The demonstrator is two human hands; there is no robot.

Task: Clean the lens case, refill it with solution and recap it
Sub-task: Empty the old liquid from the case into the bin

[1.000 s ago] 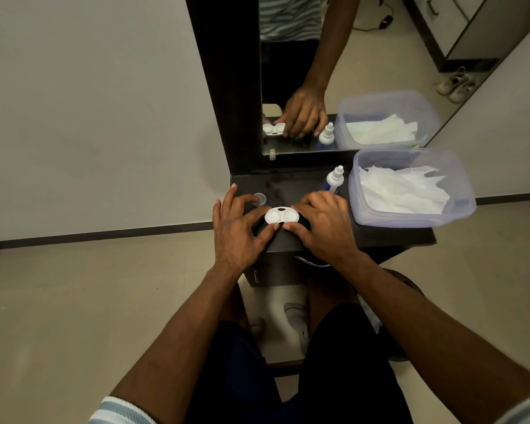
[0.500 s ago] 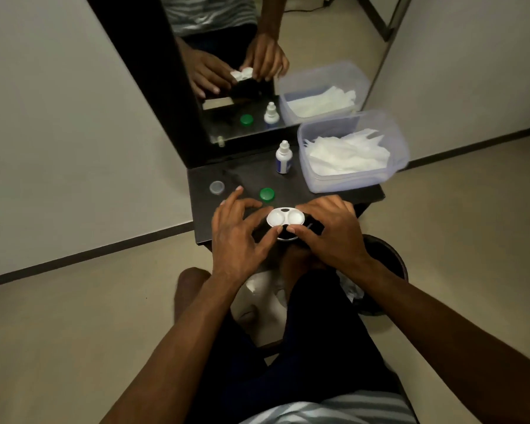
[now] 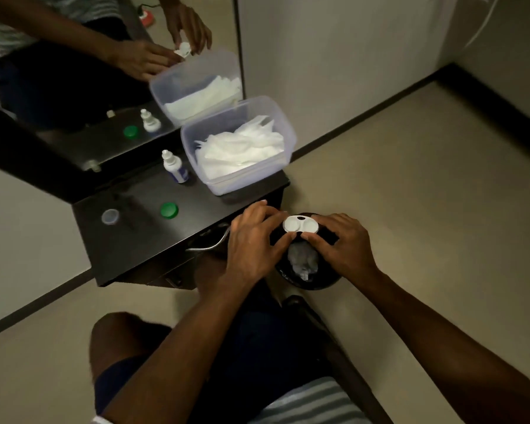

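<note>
Lens case, a small white twin-well piece with both wells uncapped, was held off the edge of the surface, directly above the black bin with crumpled tissue inside. Left hand pinched its left end between thumb and curled fingers; right hand pinched the right end likewise. It looked light, stiff plastic, probably slick if wet, so gripping the outer rims, not the wells, seemed wise. Green cap and clear cap lay on the surface, well left of the case, with the solution bottle beyond them beside the tissue tub.
</note>
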